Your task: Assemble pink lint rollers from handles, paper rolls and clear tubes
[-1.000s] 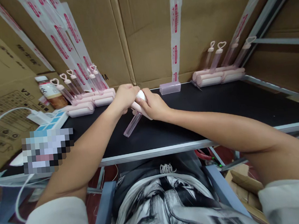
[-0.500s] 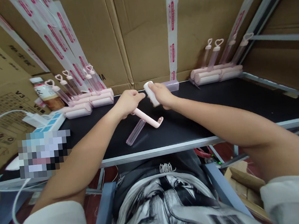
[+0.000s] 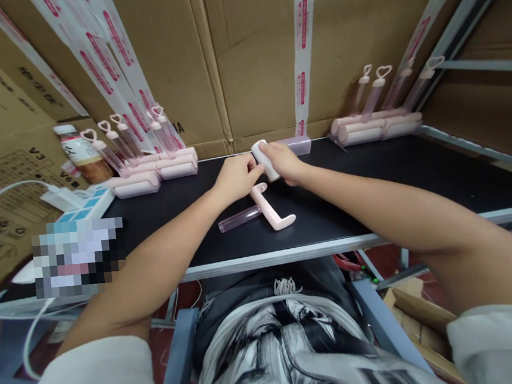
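A white roller [image 3: 265, 160] is in my right hand [image 3: 284, 161], whose fingers wrap round it. My left hand [image 3: 238, 178] is at the roller's left side, with its fingers curled and its thumb pointing at the roller; whether it pinches anything is hidden. Just below my left hand, a pink bracket [image 3: 270, 208] with two upturned ends lies on the black table [image 3: 355, 195]. A clear pinkish tube handle [image 3: 239, 218] sticks out from the bracket to the left.
Pink rollers with heart-topped tubes stand at the back left [image 3: 177, 163] and back right [image 3: 362, 131]. A clear plastic box [image 3: 297, 146] lies behind my right hand. At the left are a bottle [image 3: 83, 153], a power strip [image 3: 82, 208] and a blurred-out object.
My left hand has let go of the pink bracket, which now rests on the table, turned slightly and nearer to me. The left hand has moved right, to the white roller.
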The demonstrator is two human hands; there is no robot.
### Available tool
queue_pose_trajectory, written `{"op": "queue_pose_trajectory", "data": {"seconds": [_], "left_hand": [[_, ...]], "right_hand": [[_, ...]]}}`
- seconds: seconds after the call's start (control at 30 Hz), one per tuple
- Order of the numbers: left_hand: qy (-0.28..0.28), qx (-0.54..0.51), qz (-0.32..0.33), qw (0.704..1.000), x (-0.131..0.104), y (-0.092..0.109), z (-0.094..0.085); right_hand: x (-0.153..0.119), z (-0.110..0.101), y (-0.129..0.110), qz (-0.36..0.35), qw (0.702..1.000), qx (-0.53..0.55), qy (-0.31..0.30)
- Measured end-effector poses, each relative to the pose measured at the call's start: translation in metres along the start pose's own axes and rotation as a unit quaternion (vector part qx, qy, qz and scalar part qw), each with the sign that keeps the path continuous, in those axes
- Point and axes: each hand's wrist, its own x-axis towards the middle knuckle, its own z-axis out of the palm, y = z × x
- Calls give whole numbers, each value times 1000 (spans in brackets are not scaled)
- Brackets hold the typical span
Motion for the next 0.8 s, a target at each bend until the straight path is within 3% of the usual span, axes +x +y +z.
{"op": "queue_pose_trajectory", "data": {"seconds": [0.1, 0.2, 0.33, 0.5, 0.8], "left_hand": [[58, -6, 32, 998, 1, -5, -7], [92, -36, 53, 994, 2, -13, -21], [22, -61, 106, 992, 1, -23, -37], [-32, -55, 121, 991, -2, -23, -40], [-52, -23, 139, 989, -4, -22, -40]], "right_hand": [[2, -8, -1, -59, 997, -15, -57], [3, -20, -7, -178, 973, -82, -120], [5, -38, -16, -290, 920, -208, -163], [4, -51, -22, -308, 883, -279, -217], [-3, -51, -29, -303, 867, -313, -242]]}}
